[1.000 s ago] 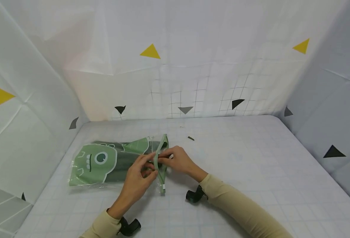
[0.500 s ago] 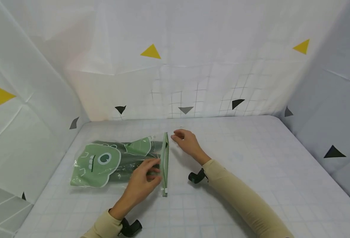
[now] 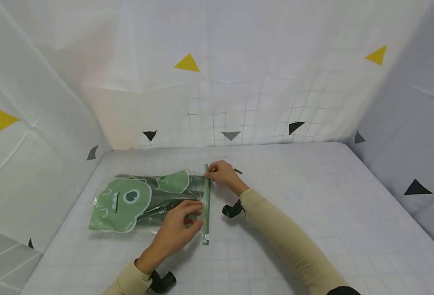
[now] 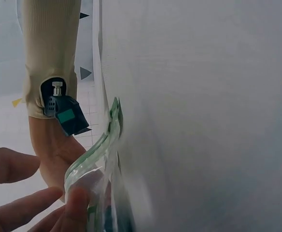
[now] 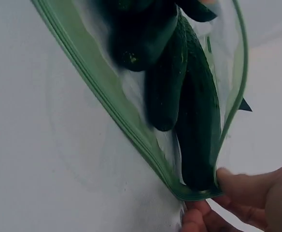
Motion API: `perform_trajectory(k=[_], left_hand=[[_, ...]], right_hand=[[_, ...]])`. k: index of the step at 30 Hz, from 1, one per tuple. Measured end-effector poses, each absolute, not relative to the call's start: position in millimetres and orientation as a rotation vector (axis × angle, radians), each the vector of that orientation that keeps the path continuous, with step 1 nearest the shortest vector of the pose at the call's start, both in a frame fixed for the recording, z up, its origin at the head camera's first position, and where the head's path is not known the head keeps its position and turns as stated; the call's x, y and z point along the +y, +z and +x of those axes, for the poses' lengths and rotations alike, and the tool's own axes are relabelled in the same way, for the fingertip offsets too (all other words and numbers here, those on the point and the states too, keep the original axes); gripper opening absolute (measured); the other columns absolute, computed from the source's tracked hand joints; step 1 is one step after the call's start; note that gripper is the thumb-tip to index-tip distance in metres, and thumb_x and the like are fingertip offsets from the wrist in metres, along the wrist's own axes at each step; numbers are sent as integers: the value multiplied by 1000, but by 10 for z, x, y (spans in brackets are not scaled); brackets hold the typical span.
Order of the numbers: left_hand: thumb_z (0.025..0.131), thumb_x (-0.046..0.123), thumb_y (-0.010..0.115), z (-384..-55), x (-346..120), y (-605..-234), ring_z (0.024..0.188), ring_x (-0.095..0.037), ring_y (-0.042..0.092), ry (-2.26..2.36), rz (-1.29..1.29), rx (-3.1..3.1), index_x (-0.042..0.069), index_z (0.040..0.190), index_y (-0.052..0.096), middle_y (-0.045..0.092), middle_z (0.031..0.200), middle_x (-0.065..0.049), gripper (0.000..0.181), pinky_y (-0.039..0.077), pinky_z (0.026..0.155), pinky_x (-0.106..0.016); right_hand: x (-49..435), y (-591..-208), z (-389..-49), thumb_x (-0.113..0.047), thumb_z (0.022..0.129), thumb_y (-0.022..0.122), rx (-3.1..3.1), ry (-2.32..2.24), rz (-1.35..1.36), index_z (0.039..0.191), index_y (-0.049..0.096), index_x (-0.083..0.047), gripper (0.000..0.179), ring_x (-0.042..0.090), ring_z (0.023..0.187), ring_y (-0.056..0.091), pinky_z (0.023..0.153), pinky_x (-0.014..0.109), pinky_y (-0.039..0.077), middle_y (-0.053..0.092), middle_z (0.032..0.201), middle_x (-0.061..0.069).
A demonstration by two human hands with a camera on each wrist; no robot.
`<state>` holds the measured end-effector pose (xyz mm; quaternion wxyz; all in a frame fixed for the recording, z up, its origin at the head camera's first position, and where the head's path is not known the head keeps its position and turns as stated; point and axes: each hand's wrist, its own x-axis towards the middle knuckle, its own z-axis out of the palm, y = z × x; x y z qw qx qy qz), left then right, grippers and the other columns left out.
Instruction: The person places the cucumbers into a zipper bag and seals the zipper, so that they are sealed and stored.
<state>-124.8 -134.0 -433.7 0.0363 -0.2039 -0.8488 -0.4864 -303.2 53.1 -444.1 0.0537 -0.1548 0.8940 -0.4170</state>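
A clear zip bag (image 3: 123, 205) with a green one-eyed monster print lies on its side on the white gridded table. Dark green cucumbers (image 5: 199, 125) fill it, visible through its gaping mouth in the right wrist view. My right hand (image 3: 222, 174) pinches the far end of the green zip strip (image 3: 206, 205), thumb and fingers on either side of the corner. At the near half of the mouth, my left hand (image 3: 178, 227) rests with fingers loosely bent; its fingertips overlap the clear plastic in the left wrist view. The white slider end shows at the strip's near end.
Just beyond the right hand lies a small dark sliver (image 3: 238, 171) on the table (image 3: 294, 237). Black wrist cameras (image 3: 161, 282) sit under both forearms. White cloth walls (image 3: 257, 53) with yellow and black triangles stand around the back and sides.
My right hand has come out of the bag's mouth, moved away to the far side, then returned to pinch the strip's far end. The strip now looks straighter; the left hand has barely shifted.
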Motion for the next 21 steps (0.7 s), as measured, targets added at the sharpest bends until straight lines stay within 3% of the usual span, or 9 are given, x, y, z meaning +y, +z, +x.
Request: perform_trajectory(k=[4,7,11,14,21], left_hand=[[92,-2,73,-1229,-1329,-4331,103,-24,70,-1437,-613,-2624,-2,126,71,63,127,-11,34,60,81,-29],[91,0,74,-1210,-1327,-4334,92,-19,70,-1318,-596,-2652,1,120,74,64,115,-8,29,59,76,-28],[91,4,75,-1192,-1329,-4339,72,-8,60,-1105,-582,-2715,11,95,74,61,87,4,8,54,64,-26],[91,5,73,-1187,-1336,-4335,63,-3,51,-1010,-615,-2770,17,81,67,55,72,12,17,48,56,-25],[92,10,78,-1198,-1358,-4332,67,-4,50,-926,-925,-2830,13,82,66,55,77,8,16,47,58,-24]], right_hand=[[537,-4405,-3009,-15,98,74,2682,-1298,-503,90,70,-6,13,17,68,69,62,30,57,72,84,6],[554,-4396,-2997,-12,100,72,2608,-1341,-528,92,65,-5,13,19,69,71,63,32,60,73,87,8],[585,-4393,-2984,-15,99,73,2560,-1308,-575,100,63,-4,15,20,71,70,64,32,58,72,90,8],[596,-4410,-2982,-15,97,77,2548,-1318,-569,107,65,-2,20,20,74,69,66,33,58,72,93,9],[582,-4484,-2993,-11,94,79,2699,-1288,-618,114,71,5,27,22,86,65,74,34,54,72,96,10]])
